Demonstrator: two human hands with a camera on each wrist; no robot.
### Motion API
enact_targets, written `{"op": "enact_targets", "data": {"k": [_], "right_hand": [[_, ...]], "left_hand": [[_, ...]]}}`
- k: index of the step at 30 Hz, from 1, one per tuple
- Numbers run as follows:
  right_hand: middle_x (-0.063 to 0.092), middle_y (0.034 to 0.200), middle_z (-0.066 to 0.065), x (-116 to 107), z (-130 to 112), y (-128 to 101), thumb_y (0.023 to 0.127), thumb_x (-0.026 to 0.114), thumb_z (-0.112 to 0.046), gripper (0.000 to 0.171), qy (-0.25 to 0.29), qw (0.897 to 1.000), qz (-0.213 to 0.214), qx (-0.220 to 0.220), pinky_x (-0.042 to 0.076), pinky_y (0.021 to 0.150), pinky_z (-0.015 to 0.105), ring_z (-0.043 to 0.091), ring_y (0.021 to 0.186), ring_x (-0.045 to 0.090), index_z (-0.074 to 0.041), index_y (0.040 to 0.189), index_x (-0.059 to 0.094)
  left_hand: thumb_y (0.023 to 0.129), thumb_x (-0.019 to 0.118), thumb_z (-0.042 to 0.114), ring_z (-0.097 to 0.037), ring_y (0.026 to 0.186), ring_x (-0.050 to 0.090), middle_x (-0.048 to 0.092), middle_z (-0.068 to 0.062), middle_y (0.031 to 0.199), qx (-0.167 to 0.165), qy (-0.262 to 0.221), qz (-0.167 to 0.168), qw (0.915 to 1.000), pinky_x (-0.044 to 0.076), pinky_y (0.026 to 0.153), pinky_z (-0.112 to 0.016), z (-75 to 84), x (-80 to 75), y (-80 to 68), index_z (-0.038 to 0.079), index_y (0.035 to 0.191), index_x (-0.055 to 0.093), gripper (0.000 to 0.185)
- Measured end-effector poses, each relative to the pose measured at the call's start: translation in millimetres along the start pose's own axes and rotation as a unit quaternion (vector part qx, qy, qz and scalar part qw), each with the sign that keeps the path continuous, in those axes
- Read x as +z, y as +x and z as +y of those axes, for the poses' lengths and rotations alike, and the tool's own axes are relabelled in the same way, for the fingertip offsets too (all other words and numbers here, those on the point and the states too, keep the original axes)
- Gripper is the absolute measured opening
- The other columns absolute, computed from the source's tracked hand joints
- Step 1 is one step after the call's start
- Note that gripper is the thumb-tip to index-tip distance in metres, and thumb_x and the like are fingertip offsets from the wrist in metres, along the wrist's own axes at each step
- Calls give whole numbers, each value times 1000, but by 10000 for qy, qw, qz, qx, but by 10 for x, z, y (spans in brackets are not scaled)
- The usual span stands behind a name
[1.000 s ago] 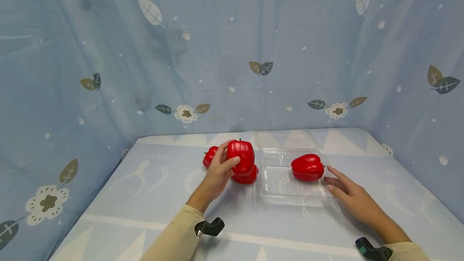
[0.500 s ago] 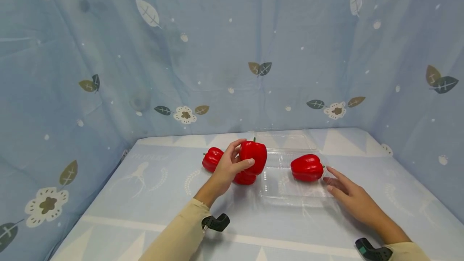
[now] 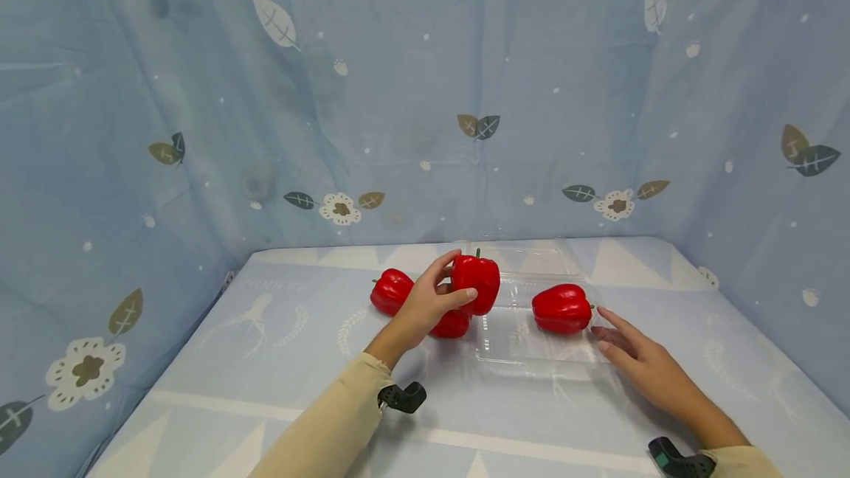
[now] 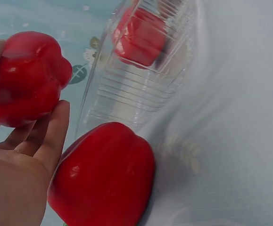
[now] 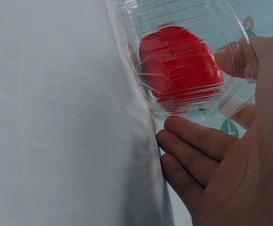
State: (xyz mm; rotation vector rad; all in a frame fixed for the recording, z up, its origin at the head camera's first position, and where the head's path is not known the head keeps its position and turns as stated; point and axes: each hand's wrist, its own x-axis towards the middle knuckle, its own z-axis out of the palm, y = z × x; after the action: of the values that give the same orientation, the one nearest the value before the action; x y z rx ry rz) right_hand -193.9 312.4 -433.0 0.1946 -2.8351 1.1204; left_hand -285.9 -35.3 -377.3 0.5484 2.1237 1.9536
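Observation:
My left hand [image 3: 425,308] grips a red bell pepper [image 3: 479,282] by its sides, stem up, above the table and near the left edge of a clear plastic clamshell box [image 3: 511,349]. Below and beside that hand lie two more bell peppers: one [image 3: 390,291] to the left, another [image 3: 451,324] partly hidden by the hand and also large in the left wrist view. Inside the box, on its right side, another red pepper [image 3: 561,308] lies on its side. My right hand [image 3: 654,375] is at the box's right wall, fingers [image 5: 197,141] loosely extended along its outside.
The box's clear lid [image 3: 524,257] lies folded back toward the curtain [image 3: 425,94]. A pale patterned cloth [image 3: 265,360] covers the table. Each wrist wears a black device, such as the left one [image 3: 402,397].
My left hand has carried its bell pepper to the right, toward the box, uncovering more of the left pepper. My right hand has stayed at the box's right side.

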Motion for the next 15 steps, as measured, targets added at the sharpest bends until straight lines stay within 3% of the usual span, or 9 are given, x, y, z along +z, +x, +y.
{"op": "enact_targets", "data": {"k": [8, 15], "right_hand": [[54, 132, 20, -10, 12, -5, 98, 50, -40, 65, -128, 9999, -36, -6, 46, 90, 56, 41, 121, 50, -14, 151, 24], [54, 132, 20, 2, 5, 2, 98, 50, -39, 65, -30, 10000, -26, -23, 46, 91, 54, 41, 123, 49, -15, 152, 23]], "left_hand": [[77, 78, 33, -25, 120, 51, 45, -1, 139, -89, 128, 37, 9999, 51, 87, -44, -13, 32, -28, 35, 146, 33, 82], [76, 78, 36, -24, 122, 51, 43, 1, 142, -51, 347, 309, 9989, 51, 88, -45, 49, 68, 4, 33, 147, 27, 88]]}}
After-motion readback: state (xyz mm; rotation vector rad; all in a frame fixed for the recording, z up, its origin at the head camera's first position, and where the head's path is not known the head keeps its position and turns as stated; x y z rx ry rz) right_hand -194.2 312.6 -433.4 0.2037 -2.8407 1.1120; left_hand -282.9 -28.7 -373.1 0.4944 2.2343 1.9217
